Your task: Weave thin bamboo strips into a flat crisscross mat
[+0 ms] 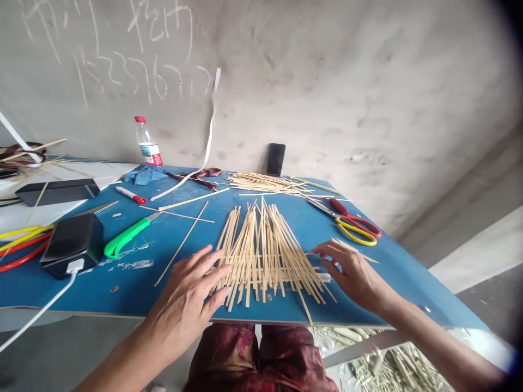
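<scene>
On the blue table (pixel 134 294), a fan of thin bamboo strips (pixel 265 245) lies in front of me, with a few strips crossing it near its lower part. My left hand (pixel 196 288) rests at the fan's left edge, fingers spread, the fingertips over the outer strips. At the right side my right hand (pixel 347 267) has its thumb and index finger close together by the end of a thin cross strip; whether it grips the strip is too small to tell. A short white piece (pixel 324 277) sticks out at the fan's lower right.
Behind the fan lies a pile of strips (pixel 265 182), near a phone (pixel 276 159) against the wall. Red-and-yellow scissors (pixel 355 226) lie right. Leftward are a green-handled knife (pixel 128 237), a marker (pixel 131 195), a bottle (pixel 148 144) and a black box (pixel 73 242) with a white cable.
</scene>
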Motion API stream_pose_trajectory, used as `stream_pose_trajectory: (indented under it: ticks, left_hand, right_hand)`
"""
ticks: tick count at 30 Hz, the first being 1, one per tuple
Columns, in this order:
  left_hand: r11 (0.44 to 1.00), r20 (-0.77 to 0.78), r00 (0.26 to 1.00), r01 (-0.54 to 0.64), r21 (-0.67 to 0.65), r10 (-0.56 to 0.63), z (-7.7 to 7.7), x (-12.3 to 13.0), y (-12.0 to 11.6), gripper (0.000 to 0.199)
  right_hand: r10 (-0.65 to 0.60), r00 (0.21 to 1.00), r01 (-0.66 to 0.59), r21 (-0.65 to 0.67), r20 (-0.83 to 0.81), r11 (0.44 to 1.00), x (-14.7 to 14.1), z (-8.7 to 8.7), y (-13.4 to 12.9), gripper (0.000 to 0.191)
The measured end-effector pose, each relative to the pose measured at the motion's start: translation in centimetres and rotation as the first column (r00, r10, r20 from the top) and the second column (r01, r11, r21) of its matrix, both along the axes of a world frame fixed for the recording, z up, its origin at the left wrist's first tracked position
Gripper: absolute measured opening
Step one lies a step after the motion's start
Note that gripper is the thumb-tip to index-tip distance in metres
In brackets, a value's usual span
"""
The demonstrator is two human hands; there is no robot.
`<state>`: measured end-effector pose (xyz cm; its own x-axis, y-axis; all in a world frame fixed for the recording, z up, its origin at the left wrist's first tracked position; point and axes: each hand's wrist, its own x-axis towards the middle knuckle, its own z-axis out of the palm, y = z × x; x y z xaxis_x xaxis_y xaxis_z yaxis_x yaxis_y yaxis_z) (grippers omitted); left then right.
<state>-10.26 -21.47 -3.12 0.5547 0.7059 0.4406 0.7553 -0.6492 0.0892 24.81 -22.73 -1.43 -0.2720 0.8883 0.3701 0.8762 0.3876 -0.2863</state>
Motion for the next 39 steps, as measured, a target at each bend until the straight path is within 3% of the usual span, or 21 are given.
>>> stream_pose_trajectory:
  ticks: [7,11,17,23,28,35,39]
  left_hand:
    - [0.999,0.021,0.999,-0.036,-0.012,0.036,-0.7,-0.2,0.5,0.034]
    - [0.999,-0.004,1.0,0.01,0.035,-0.01,0.3,1.6,-0.1,0.032]
    - [0.991,0.028,0.991,0.131,0.028,-0.132,2.4,7.2,-0.4,0.028]
    - [0.989,-0.052,0.988,0.141,-0.05,-0.143,2.2,10.1,0.0,0.02]
    - [0.99,-0.046,0.989,0.14,-0.03,-0.141,1.6,10.3,0.0,0.014]
    - [0.994,0.027,0.993,0.114,0.002,-0.114,0.5,8.9,-0.3,0.048]
    - [0.994,0.023,0.993,0.113,-0.007,-0.113,0.4,8.2,-0.5,0.045]
  right_hand:
    - [0.117,0.993,-0.116,0.037,-0.001,0.993,-0.7,0.3,-2.2,0.028]
    - [0.206,0.977,-0.207,0.021,0.063,0.978,-2.3,1.0,-2.0,0.028]
    - [0.034,0.976,-0.021,-0.06,0.214,0.998,-3.7,1.1,0.1,0.017]
    - [0.026,0.977,-0.005,-0.097,0.209,0.995,-3.7,0.8,0.5,0.028]
    - [0.022,0.969,0.001,-0.093,0.247,0.996,-4.0,0.8,0.0,0.025]
    - [0.001,0.952,0.023,-0.075,0.305,0.997,-4.8,0.6,-0.9,0.02]
    - [0.018,0.957,0.009,-0.089,0.291,0.996,-4.4,1.6,-0.3,0.021]
